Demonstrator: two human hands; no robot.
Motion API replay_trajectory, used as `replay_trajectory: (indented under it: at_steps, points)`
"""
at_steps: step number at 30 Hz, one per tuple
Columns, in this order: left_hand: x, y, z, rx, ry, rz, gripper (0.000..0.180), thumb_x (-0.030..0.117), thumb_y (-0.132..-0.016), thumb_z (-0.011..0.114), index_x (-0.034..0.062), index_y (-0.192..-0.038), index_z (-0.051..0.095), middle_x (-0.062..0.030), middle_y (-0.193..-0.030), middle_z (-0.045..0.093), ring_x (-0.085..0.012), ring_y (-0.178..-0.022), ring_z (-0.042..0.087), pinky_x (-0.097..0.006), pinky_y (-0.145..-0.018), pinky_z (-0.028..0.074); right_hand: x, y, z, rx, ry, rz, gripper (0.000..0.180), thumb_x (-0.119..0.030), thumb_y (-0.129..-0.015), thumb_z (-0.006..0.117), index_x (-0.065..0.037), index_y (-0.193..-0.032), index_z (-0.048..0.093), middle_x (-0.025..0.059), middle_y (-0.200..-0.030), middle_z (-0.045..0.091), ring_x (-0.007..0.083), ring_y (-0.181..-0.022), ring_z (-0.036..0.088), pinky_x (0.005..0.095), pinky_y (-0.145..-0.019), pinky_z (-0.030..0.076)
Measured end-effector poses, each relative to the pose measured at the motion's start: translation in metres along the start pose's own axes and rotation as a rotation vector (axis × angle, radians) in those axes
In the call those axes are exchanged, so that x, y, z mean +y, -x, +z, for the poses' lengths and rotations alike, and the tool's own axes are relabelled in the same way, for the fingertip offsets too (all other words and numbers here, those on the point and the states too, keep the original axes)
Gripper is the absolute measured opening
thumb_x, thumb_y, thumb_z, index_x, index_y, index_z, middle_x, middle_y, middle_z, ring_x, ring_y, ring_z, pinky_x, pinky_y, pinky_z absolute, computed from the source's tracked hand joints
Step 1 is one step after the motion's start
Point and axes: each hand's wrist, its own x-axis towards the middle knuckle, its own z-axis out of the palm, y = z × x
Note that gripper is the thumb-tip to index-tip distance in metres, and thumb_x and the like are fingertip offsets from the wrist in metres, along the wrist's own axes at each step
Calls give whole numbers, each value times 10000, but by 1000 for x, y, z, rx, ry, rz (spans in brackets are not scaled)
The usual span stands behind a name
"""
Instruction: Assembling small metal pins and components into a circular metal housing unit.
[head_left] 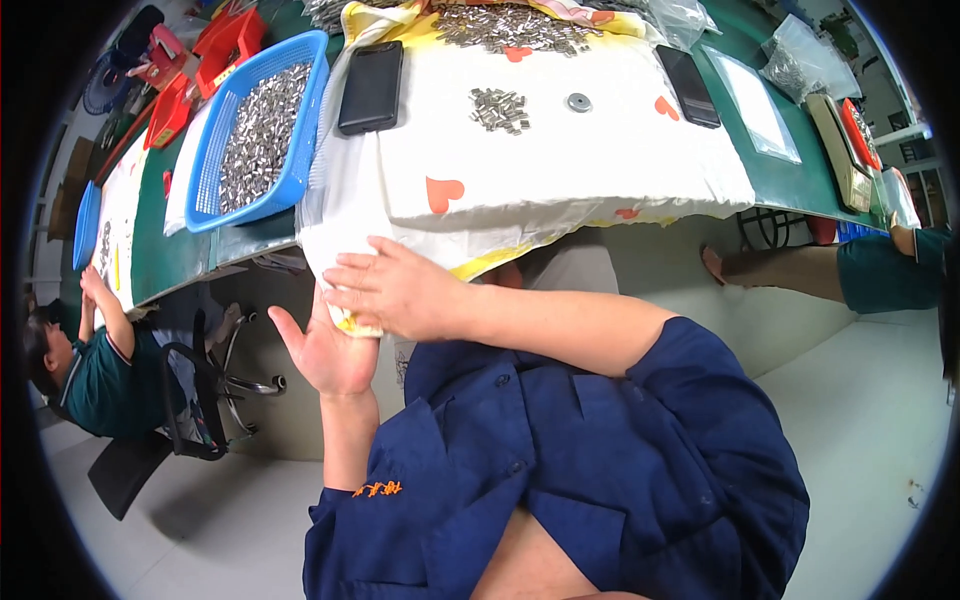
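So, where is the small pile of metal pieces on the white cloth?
In the head view, the small pile of metal pieces lies on the white cloth, between the left black phone and a round metal disc.

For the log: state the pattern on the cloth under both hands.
White cloth with orange-red hearts and a yellow border, clearest in the head view.

Single head view, fisheye, looking steeply down over own torso toward table edge (250,235), hands close below
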Motion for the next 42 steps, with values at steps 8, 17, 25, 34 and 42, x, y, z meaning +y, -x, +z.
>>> replay_trajectory:
  at_steps: [8, 17, 25, 34, 42]
  points:
    - [-8, -12, -22, -30, 34, 11, 678, 520, -853, 368, 37, -1313, 248, -113, -1340, 317, -264, -1235, 294, -407, -1030, 208, -1, -26, -25, 244, -209, 296, 92, -143, -740, 568, -74, -789, 602, 29, -831, 613, 227, -811, 579, 332, -733, 431]
    - [-19, -22, 10, 234, -346, 139, 748, 621, -806, 330, 91, -1326, 246, -114, -1361, 271, -292, -1253, 245, -435, -1031, 193, -6, -10, 5, -113, -31, 56, 508, -487, -849, 357, -226, -1283, 390, 107, -1347, 322, 290, -1275, 236, 540, -1006, 125]
    - [5, 25, -17, 82, -256, 71, 725, 608, -834, 295, 104, -1348, 212, -122, -1361, 286, -252, -1250, 278, -412, -1016, 229, 9, -5, -26, -139, -45, 53, 496, -374, -806, 495, -183, -1257, 418, 134, -1366, 278, 323, -1275, 220, 499, -1010, 192]
    - [-32, 24, -39, 99, -611, -213, 464, 305, -906, 410, -10, -1242, 355, -197, -1165, 487, -271, -1075, 492, -366, -916, 389, 168, 23, -125, 53, 261, 458, 432, -316, -885, 402, -81, -1248, 415, 145, -1318, 360, 277, -1246, 296, 341, -1022, 236]
    - [-95, -56, -29, 38, -656, -530, 393, 268, -902, 435, 3, -1193, 436, -157, -1102, 536, -229, -1018, 524, -341, -881, 407, 169, 18, -109, -13, 288, 333, 290, -210, -785, 556, -37, -1017, 577, 140, -1116, 529, 288, -1072, 463, 362, -913, 373]
